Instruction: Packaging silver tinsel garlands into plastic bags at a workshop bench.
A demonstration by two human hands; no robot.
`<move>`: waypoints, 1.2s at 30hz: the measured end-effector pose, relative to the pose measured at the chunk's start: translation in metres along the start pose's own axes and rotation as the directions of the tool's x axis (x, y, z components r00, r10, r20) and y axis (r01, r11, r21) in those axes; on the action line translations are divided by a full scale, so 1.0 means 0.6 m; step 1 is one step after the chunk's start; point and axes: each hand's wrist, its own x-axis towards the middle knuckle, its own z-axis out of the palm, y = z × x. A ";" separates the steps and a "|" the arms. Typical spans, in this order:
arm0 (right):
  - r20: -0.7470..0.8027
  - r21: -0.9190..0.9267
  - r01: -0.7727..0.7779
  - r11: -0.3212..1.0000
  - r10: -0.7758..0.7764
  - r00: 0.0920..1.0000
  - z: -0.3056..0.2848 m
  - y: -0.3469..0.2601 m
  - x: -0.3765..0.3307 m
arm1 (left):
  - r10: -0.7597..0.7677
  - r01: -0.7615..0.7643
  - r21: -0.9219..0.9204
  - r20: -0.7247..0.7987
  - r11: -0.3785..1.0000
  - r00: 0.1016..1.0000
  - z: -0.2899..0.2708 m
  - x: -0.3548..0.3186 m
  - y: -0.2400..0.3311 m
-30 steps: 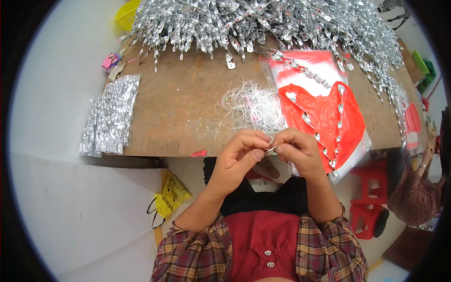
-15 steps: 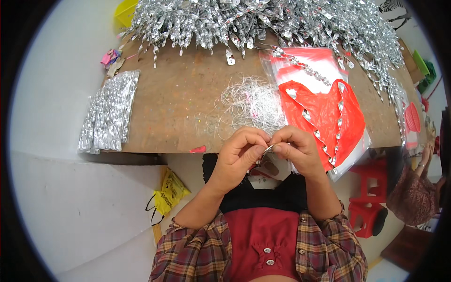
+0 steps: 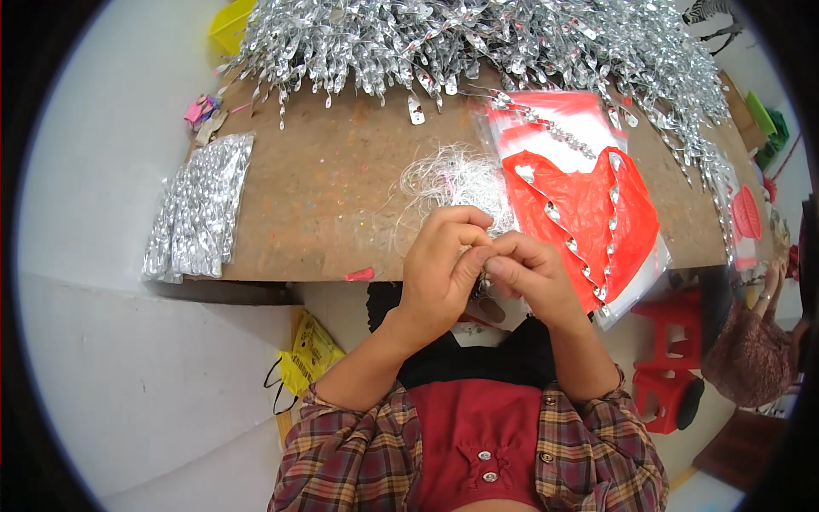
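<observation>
At the table's front edge my left hand (image 3: 442, 271) and my right hand (image 3: 536, 280) meet, thumbs and forefingers pinched together. Between them is a small silvery piece (image 3: 488, 278), mostly covered by the fingers, so its full shape is hidden. Right behind the fingers lies a loose tangle of thin whitish string (image 3: 456, 175). Beside my right hand a red plastic bag (image 3: 580, 200) carries two twisted silver strips (image 3: 612, 222) set in a V. Flat clear bags with red edges (image 3: 589, 111) lie under it, with another silver strip on top.
A big heap of twisted silver strips (image 3: 478, 43) covers the far side of the brown table (image 3: 316, 188). A clear packet of silver strips (image 3: 200, 205) lies at the left. Red stools (image 3: 670, 375) and another person (image 3: 751, 350) are at the right; a yellow bag (image 3: 309, 350) hangs lower left.
My left hand has turned, its fingers rising a little and curling over the pinch. The silvery piece, plainer before, is now mostly covered. Both hands stay together.
</observation>
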 end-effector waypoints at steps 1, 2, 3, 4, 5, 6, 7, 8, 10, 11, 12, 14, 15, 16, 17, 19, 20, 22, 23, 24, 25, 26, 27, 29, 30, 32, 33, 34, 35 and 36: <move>-0.052 0.058 -0.011 0.998 0.014 0.999 -0.003 -0.001 0.000 | -0.027 0.027 -0.046 -0.016 0.999 0.999 0.003 -0.001 -0.006; -0.057 0.056 -0.009 0.998 0.012 0.998 -0.003 -0.004 0.000 | -0.024 0.024 -0.050 -0.013 0.998 1.000 0.007 -0.006 -0.010; -0.094 0.149 0.027 0.988 -0.013 0.995 -0.003 -0.006 0.002 | -0.186 0.196 -0.241 0.061 0.951 0.981 0.010 -0.016 -0.012; -0.131 0.242 0.064 0.968 -0.033 0.991 -0.003 -0.007 0.003 | -0.327 0.366 -0.406 0.165 0.837 0.931 0.012 -0.024 -0.016; -0.070 0.288 0.050 0.956 -0.032 0.997 -0.009 -0.006 0.004 | -0.327 0.367 -0.407 0.167 0.836 0.930 0.014 -0.029 -0.025; -0.072 0.287 0.050 0.956 -0.030 0.997 -0.008 -0.006 0.005 | -0.330 0.396 -0.381 0.227 0.836 0.916 0.015 -0.033 -0.035; -0.082 0.315 0.045 0.948 -0.020 0.996 -0.007 -0.008 0.005 | -0.332 0.422 -0.356 0.289 0.833 0.898 0.017 -0.031 -0.037; -0.090 0.343 0.040 0.939 -0.009 0.996 -0.009 -0.009 0.004 | -0.330 0.424 -0.361 0.293 0.831 0.897 0.015 -0.030 -0.034; -0.079 0.360 0.044 0.932 -0.017 0.997 -0.030 -0.003 0.004 | -0.465 0.603 -0.456 0.387 0.654 0.796 0.004 -0.023 -0.021; -0.063 0.380 0.049 0.924 -0.027 0.998 -0.038 0.000 0.003 | -0.461 0.604 -0.458 0.394 0.652 0.796 0.002 -0.019 -0.015; -0.071 0.377 0.052 0.925 -0.027 0.997 -0.041 0.000 0.002 | -0.474 0.583 -0.386 0.344 0.715 0.810 0.000 -0.016 -0.008; -0.104 0.411 0.019 0.911 0.026 0.994 -0.043 0.000 0.001 | -0.477 0.558 -0.312 0.302 0.769 0.826 -0.008 -0.020 -0.007; -0.112 0.407 0.022 0.913 0.026 0.993 -0.046 0.003 0.001 | -0.487 0.537 -0.166 0.265 0.827 0.832 -0.016 -0.026 -0.011; -0.123 0.443 0.024 0.896 0.034 0.992 -0.050 0.008 0.002 | -0.492 0.508 -0.015 0.228 0.861 0.840 -0.024 -0.031 -0.013; -0.133 0.478 0.026 0.878 0.043 0.990 -0.054 0.012 0.001 | -0.489 0.499 0.000 0.206 0.866 0.848 -0.031 -0.029 -0.005; -0.145 0.488 0.031 0.872 0.046 0.988 -0.061 0.018 0.001 | -0.528 0.541 -0.022 0.189 0.841 0.828 -0.042 -0.041 -0.012; -0.151 0.501 0.034 0.865 0.049 0.987 -0.064 0.020 0.000 | -0.568 0.581 -0.041 0.166 0.813 0.806 -0.048 -0.047 -0.016; -0.144 0.505 0.025 0.863 0.055 0.988 -0.067 0.024 0.000 | -0.578 0.591 -0.036 0.168 0.806 0.798 -0.061 -0.055 -0.019; -0.133 0.513 0.016 0.858 0.061 0.989 -0.067 0.023 0.001 | -0.578 0.590 -0.024 0.175 0.807 0.797 -0.066 -0.059 -0.022; -0.133 0.511 0.016 0.860 0.060 0.989 -0.066 0.020 0.001 | -0.578 0.590 -0.012 0.183 0.808 0.795 -0.069 -0.063 -0.024; -0.128 0.514 0.011 0.858 0.064 0.990 -0.063 0.020 0.002 | -0.578 0.590 -0.014 0.181 0.807 0.796 -0.071 -0.067 -0.023; -0.124 0.518 0.007 0.856 0.067 0.990 -0.061 0.020 0.003 | -0.598 0.616 -0.036 0.201 0.787 0.776 -0.073 -0.070 -0.023; -0.122 0.517 0.005 0.856 0.068 0.990 -0.061 0.022 0.003 | -0.617 0.642 -0.058 0.221 0.765 0.755 -0.074 -0.074 -0.023; -0.125 0.524 0.017 0.852 0.058 0.990 -0.061 0.025 0.004 | -0.627 0.667 -0.134 0.248 0.733 0.738 -0.075 -0.083 -0.023; -0.124 0.523 0.016 0.852 0.058 0.991 -0.060 0.025 0.005 | -0.635 0.690 -0.207 0.277 0.693 0.721 -0.076 -0.087 -0.025; -0.120 0.513 0.014 0.858 0.055 0.991 -0.057 0.026 0.007 | -0.630 0.703 -0.260 0.314 0.662 0.710 -0.075 -0.097 -0.032; -0.115 0.513 0.011 0.859 0.056 0.992 -0.055 0.027 0.008 | -0.622 0.714 -0.309 0.353 0.628 0.699 -0.075 -0.100 -0.033; -0.109 0.513 -0.011 0.859 0.078 0.991 -0.054 0.029 0.009 | -0.623 0.714 -0.311 0.350 0.627 0.699 -0.075 -0.102 -0.033; -0.103 0.513 -0.033 0.858 0.100 0.990 -0.052 0.031 0.009 | -0.603 0.738 -0.343 0.427 0.581 0.673 -0.074 -0.102 -0.033; -0.098 0.513 -0.037 0.857 0.102 0.990 -0.048 0.032 0.010 | -0.576 0.762 -0.369 0.502 0.532 0.645 -0.073 -0.101 -0.032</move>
